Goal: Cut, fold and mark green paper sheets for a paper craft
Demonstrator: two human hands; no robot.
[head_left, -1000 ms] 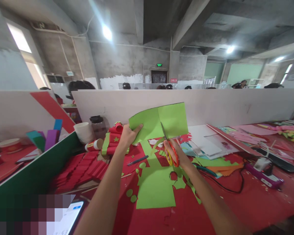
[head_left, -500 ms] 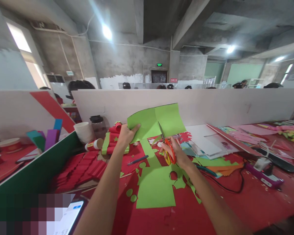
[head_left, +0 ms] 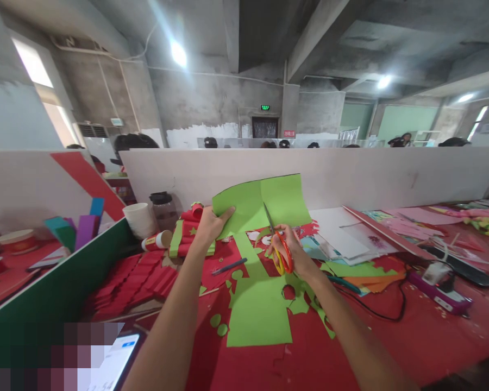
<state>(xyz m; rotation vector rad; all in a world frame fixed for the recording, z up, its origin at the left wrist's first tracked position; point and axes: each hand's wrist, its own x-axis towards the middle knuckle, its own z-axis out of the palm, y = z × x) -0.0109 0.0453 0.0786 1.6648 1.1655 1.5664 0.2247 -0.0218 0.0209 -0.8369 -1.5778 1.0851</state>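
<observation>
My left hand [head_left: 212,227] grips the left edge of a green paper sheet [head_left: 244,205], thumb on its near face. The sheet is held up and slightly curved, with a line running down its middle. My right hand [head_left: 294,252] is closed around the red and yellow handles of the scissors [head_left: 283,254]. Their blades point up and left, reaching the sheet near its middle line. Below them on the red table lies a flat green paper piece [head_left: 258,317], with a narrow green strip [head_left: 249,255] above it and cut scraps with round holes [head_left: 299,301] beside it.
A dark pen [head_left: 229,266] lies left of the strip. Folded red paper [head_left: 134,282], a glue bottle [head_left: 157,240] and paper cups [head_left: 139,219] stand at the left. A phone [head_left: 114,364] is at lower left. To the right are white sheets [head_left: 342,239] and a purple power strip [head_left: 440,293].
The right part of the green sheet has shifted slightly to the right. Both hands stay almost in place, the left still on the sheet and the right on the scissors.
</observation>
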